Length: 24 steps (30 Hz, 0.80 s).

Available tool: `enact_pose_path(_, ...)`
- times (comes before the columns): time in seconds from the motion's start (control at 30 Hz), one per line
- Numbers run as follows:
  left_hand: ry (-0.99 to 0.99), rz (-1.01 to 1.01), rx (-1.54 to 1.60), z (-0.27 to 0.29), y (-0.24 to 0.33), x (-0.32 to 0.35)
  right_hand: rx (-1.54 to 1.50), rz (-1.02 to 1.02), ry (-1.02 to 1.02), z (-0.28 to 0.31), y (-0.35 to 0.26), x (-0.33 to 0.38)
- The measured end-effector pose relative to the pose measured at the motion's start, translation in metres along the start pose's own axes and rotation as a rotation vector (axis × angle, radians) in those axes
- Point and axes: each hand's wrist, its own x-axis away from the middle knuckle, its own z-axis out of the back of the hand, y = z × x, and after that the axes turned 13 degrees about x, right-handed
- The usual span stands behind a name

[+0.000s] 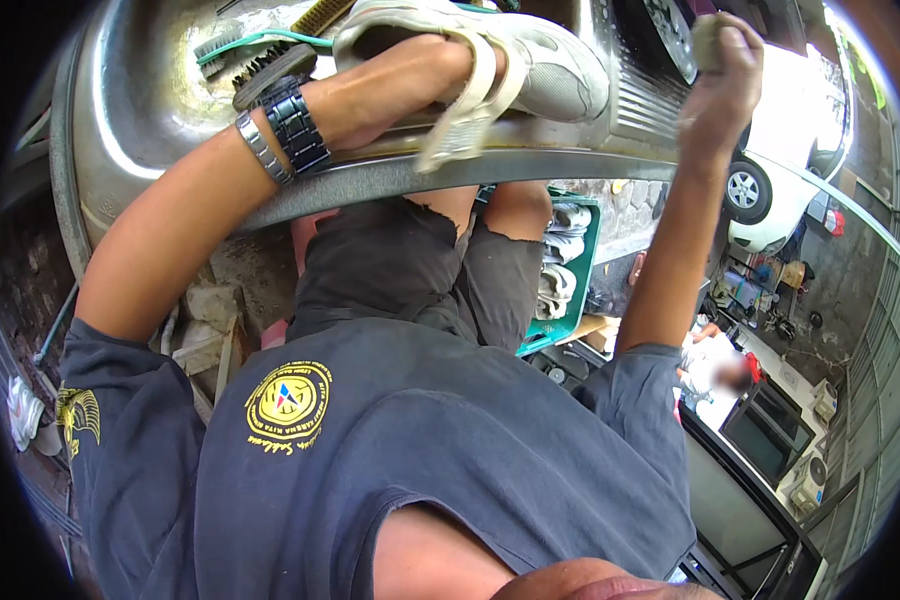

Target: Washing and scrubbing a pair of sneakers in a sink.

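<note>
A light-coloured shoe (560, 75) with loose straps lies on its side across the near rim of a metal sink (120, 160). My left hand (430, 70) is closed on it at the opening, behind the straps; its fingertips are hidden. A strap end (450, 145) hangs over the rim, slightly blurred. Raised at the upper right, my right hand (738, 85) is closed round a small brownish-grey block (708, 42), whose exact kind I cannot make out. It is apart from the shoe. Left of the shoe lies a dark-bristled brush (270, 75).
A teal-handled brush (215, 52) and a brush with yellowish bristles (318, 18) lie in the sink. Under the rim by my knees, a green crate (587, 275) holds several shoes. Further right are a white car (770, 200) and another person (710, 360).
</note>
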Motion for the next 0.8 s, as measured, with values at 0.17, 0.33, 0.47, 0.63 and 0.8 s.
enact_pose_path(0.17,0.064,0.038,0.179,0.001,0.002,0.001,0.516,-0.058,-0.178,0.046,0.074,-0.056)
enact_pose_path(0.33,0.064,-0.01,0.352,-0.009,0.002,0.002,0.987,-0.214,-0.429,0.051,0.098,-0.061)
enact_pose_path(0.47,0.025,0.034,0.468,-0.003,0.0,-0.002,0.872,-0.191,-0.179,0.021,0.052,-0.031)
enact_pose_path(0.63,0.016,0.069,0.303,-0.005,0.005,0.011,0.536,0.38,-0.067,-0.054,-0.007,0.049)
enact_pose_path(0.8,-0.073,0.065,0.184,-0.007,0.0,0.008,0.572,0.512,0.024,-0.063,0.018,0.062)
